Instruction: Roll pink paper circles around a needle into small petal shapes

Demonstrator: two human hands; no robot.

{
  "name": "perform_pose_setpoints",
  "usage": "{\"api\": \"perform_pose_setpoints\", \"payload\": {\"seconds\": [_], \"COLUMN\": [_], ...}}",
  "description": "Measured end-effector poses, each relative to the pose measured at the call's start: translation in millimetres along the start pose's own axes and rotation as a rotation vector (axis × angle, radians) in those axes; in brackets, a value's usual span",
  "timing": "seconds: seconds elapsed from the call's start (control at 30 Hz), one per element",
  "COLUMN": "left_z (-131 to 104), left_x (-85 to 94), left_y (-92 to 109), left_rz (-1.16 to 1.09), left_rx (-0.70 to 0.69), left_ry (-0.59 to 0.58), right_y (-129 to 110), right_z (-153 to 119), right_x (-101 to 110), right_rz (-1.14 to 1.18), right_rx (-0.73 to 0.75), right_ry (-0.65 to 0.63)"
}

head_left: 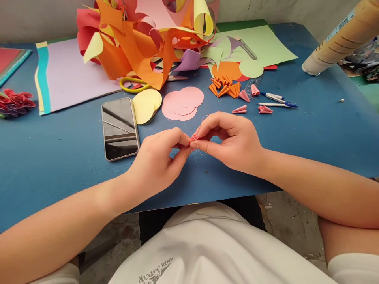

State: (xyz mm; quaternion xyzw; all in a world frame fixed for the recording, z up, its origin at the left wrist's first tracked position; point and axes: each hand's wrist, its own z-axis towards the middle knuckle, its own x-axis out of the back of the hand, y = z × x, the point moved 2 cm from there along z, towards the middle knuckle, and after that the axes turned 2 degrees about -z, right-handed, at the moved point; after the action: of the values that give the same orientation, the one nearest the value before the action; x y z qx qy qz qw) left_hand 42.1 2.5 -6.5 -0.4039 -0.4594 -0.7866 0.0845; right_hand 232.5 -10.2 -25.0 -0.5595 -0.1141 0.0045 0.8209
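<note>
Between the fingertips of both hands is a small pink piece of folded paper (194,137), mostly covered by the fingers. My left hand (161,156) pinches its left side with thumb and forefinger. From the right, my right hand (232,140) pinches it too, and the two thumbs nearly meet. Just beyond the hands lie overlapping pink paper circles (182,104) and a stack of yellow paper circles (145,105). A few folded pink paper cones (265,109) rest to the right, beside a pile of orange paper cones (226,87).
A phone (120,129) lies left of my hands. Behind are yellow-handled scissors (134,85), a heap of paper offcuts (130,43) and green sheets (275,47). A compass (276,100) sits at right, near a tall cardboard tube (337,39). A red paper flower (17,102) is far left.
</note>
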Motion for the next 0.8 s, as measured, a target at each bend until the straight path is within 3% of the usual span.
{"api": "perform_pose_setpoints", "payload": {"seconds": [0.27,0.53,0.7,0.8], "left_z": [-2.8,-1.3,1.4,1.0], "left_x": [0.4,1.7,1.5,-0.1], "left_y": [1.0,-1.0,-0.1,-0.5], "left_rz": [-0.060,0.128,0.050,-0.011], "left_rx": [0.112,-0.039,0.032,0.075], "left_ry": [0.098,0.028,-0.007,-0.032], "right_y": [-1.1,0.3,-4.7,-0.8], "right_z": [-0.4,1.5,2.5,12.3], "right_x": [0.5,0.2,2.2,15.8], "right_rz": [0.062,-0.167,-0.149,-0.062], "right_rx": [-0.010,0.149,0.130,-0.002], "right_ry": [0.017,-0.028,0.039,0.202]}}
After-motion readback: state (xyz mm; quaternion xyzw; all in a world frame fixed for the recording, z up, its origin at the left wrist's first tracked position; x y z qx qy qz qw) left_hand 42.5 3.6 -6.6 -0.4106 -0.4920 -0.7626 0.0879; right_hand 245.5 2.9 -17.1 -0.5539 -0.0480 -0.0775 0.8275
